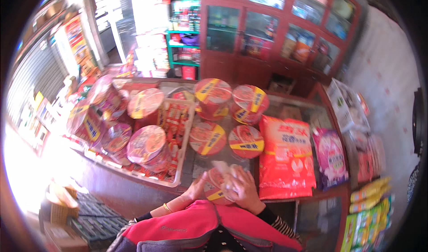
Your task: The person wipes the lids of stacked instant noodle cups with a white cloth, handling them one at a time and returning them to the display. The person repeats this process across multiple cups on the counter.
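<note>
Close to my body, at the counter's near edge, my left hand [197, 186] grips the left side of an instant noodle cup [214, 186] with a red and yellow lid. My right hand [243, 188] presses a crumpled whitish cloth or tissue [228, 180] on the cup's right side. Just beyond stand several similar cups, among them one at the near right [246, 141] and one at the near left [207, 138]. To the left, a shallow white tray [183, 151] holds small red packets, with more noodle cups [148, 148] standing on them.
Right of the cups lie a large red plastic bag [287, 158] and a purple packet [331, 156]. A white box [347, 108] stands beyond them by the wall. Behind the glass-topped counter are a red-brown glazed cabinet [222, 56] and a green shelf [184, 64]. Dark crates [103, 218] stand low at left.
</note>
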Demonstrator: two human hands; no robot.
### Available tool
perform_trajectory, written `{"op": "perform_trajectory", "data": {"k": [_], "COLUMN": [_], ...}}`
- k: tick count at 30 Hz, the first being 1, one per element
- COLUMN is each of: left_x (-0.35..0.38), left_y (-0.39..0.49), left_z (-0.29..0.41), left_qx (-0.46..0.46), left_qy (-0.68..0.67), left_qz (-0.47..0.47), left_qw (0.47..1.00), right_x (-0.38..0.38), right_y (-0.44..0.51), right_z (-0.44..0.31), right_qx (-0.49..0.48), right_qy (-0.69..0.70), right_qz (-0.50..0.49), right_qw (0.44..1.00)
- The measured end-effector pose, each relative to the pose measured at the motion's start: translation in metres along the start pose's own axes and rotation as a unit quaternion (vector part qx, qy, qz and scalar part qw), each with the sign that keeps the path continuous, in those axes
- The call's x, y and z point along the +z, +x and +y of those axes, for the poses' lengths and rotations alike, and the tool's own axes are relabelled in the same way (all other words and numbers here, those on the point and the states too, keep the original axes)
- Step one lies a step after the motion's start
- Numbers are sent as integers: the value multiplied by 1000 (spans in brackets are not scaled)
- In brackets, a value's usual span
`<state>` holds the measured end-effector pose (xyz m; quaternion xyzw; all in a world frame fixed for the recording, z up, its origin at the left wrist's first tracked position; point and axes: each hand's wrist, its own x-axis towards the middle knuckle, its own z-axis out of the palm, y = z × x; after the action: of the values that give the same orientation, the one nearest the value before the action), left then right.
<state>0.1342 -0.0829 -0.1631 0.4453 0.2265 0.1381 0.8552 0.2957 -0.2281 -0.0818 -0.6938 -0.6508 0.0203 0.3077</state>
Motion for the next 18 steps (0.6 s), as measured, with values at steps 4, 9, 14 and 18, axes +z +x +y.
{"op": "perform_trajectory", "data": {"k": [4, 9, 14, 18], "left_x": [-14, -16, 25, 6], "left_y": [5, -7, -12, -3], "left_z": [-18, 6, 36, 11], "left_qx": [136, 17, -59, 25], "left_qy": [223, 147, -137, 222], "left_qz": [-46, -49, 104, 77], "left_qw": [964, 988, 983, 972], "right_x": [12, 39, 16, 5], "right_y": [23, 47, 25, -7], "right_z": [7, -17, -18, 19], "right_qx": [38, -107, -212, -177], "right_qy": [-19, 15, 132, 176], "right_qz": [37, -62, -174, -130], "right_qw": [998, 992, 953, 960]}}
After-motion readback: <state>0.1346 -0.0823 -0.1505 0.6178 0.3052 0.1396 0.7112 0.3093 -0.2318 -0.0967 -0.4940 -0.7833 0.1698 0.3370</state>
